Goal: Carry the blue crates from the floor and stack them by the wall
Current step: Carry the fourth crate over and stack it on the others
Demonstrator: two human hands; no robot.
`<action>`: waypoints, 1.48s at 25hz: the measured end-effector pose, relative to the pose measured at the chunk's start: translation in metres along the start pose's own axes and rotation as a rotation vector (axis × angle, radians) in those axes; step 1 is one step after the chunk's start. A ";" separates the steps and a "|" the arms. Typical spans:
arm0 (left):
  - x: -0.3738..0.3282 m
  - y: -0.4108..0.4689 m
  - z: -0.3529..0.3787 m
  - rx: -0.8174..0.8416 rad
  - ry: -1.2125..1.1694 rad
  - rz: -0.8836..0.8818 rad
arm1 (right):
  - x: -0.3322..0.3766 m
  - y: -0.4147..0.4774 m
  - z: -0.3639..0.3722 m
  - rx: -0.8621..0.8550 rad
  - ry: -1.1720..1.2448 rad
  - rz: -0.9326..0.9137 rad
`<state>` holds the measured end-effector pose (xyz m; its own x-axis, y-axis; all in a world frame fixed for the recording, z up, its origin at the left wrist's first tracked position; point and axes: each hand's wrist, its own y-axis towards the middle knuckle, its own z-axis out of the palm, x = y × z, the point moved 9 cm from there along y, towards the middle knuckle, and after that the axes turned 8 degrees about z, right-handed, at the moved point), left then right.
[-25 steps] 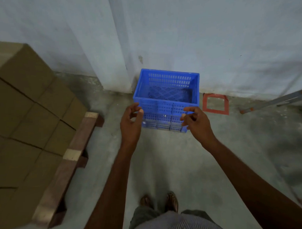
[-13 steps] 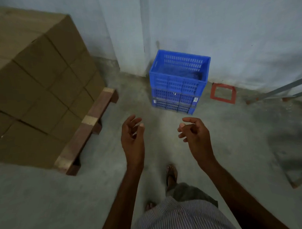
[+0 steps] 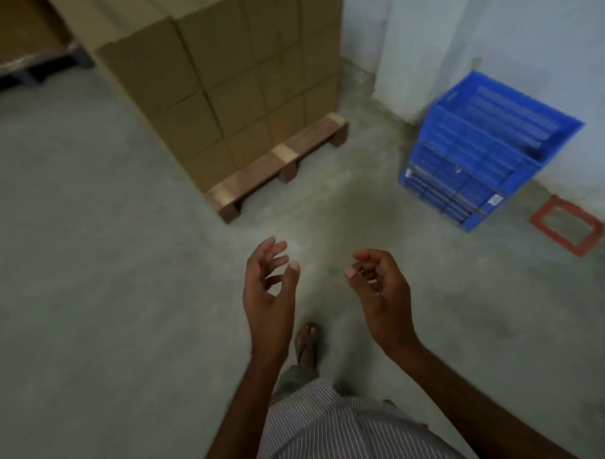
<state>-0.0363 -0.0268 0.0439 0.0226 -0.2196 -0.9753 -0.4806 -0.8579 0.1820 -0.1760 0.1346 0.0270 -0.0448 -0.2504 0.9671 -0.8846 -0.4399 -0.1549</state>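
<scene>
You've turned away, so the stack of blue crates (image 3: 480, 151) has slid to the upper right, against the wall (image 3: 513, 29). Your left hand (image 3: 267, 299) and right hand (image 3: 382, 295) are loosely curled and empty (mid-frame). These crates look placed; no others show.

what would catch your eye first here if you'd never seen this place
The bright blue crates stand stacked against the pale wall at right. At upper left, a big block of cardboard boxes sits on a wooden pallet. In the foreground, the left hand and right hand hang loosely curled over the concrete floor, holding nothing.
</scene>
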 end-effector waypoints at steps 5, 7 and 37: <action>0.002 -0.107 -0.117 -0.225 0.073 -0.055 | -0.006 -0.103 0.065 0.311 -0.045 -0.060; 0.003 -0.143 -0.165 -0.327 0.077 -0.069 | -0.005 -0.144 0.101 0.479 -0.092 -0.088; 0.101 -0.457 -0.924 -1.465 0.011 -0.219 | -0.009 -0.722 0.789 1.556 -0.246 -0.034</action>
<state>0.9958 -0.0861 -0.0222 -0.0142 -0.0243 -0.9996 0.8248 -0.5654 0.0021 0.8293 -0.2260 -0.0296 0.1752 -0.2827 0.9431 0.4487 -0.8297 -0.3321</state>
